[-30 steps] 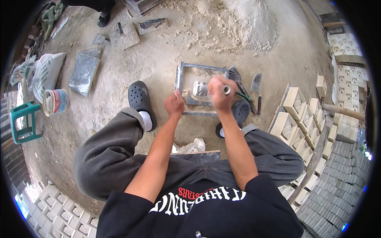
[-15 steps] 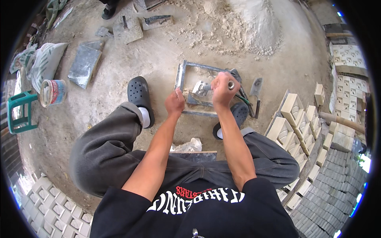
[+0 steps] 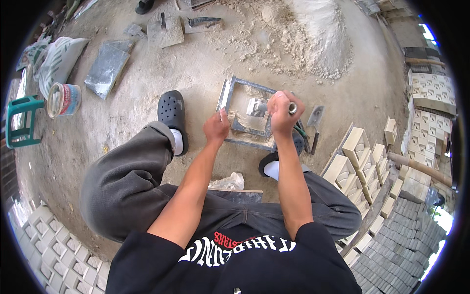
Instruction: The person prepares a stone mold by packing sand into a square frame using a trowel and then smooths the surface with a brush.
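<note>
Between my feet on the ground lies a rectangular metal mould frame (image 3: 226, 94), dusted with pale powder. My left hand (image 3: 216, 126) is closed around its near left side. My right hand (image 3: 285, 111) is wrapped around the handle of a hammer, whose round, hollow-looking end pokes out of the fist. The powder-coated hammer head (image 3: 255, 107) is over the inside of the frame; whether it touches anything there I cannot tell. A dark flat plate (image 3: 245, 126) shows in the near part of the frame. My right forearm and fist hide part of the frame's right side.
A trowel (image 3: 315, 115) and dark tools lie right of the frame. Patterned cast blocks (image 3: 356, 142) stand at the right. Powder is heaped (image 3: 323, 36) ahead. Left are a bucket (image 3: 64, 100), green stool (image 3: 23, 122), sack (image 3: 61, 61) and slab (image 3: 106, 68). A plate (image 3: 240, 197) lies near my lap.
My right hand and the hammer have moved slightly right, and the hammer head is turned a little differently. My left hand keeps its hold on the frame. The whole view has shifted slightly.
</note>
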{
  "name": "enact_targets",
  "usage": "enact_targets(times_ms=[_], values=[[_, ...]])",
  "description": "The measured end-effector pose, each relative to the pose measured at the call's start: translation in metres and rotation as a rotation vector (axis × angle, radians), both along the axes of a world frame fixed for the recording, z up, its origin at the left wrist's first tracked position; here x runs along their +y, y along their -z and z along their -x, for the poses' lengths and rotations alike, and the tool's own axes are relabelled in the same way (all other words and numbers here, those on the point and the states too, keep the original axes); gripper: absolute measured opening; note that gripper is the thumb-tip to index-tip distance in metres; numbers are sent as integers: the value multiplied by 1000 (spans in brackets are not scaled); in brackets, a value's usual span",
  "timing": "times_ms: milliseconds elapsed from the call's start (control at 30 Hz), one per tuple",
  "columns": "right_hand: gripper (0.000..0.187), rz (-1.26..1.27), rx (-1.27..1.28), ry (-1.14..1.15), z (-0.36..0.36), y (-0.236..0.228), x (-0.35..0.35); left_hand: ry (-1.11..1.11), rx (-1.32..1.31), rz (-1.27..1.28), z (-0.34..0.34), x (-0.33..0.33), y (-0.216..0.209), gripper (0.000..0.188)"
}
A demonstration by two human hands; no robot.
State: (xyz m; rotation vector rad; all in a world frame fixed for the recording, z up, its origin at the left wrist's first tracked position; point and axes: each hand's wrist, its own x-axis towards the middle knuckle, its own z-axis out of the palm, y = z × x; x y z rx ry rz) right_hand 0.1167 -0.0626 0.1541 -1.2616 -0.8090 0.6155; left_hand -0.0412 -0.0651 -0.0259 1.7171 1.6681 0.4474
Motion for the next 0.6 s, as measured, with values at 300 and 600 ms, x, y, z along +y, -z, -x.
enact_targets(times_ms=[300,600], values=[[37,4,74,-24,-20,9,25,-58,-125,-153,-8,2,-13,40],[33,-65,-95,-40,-29,15,33,4,-87,-84,-10,1,-13,36]])
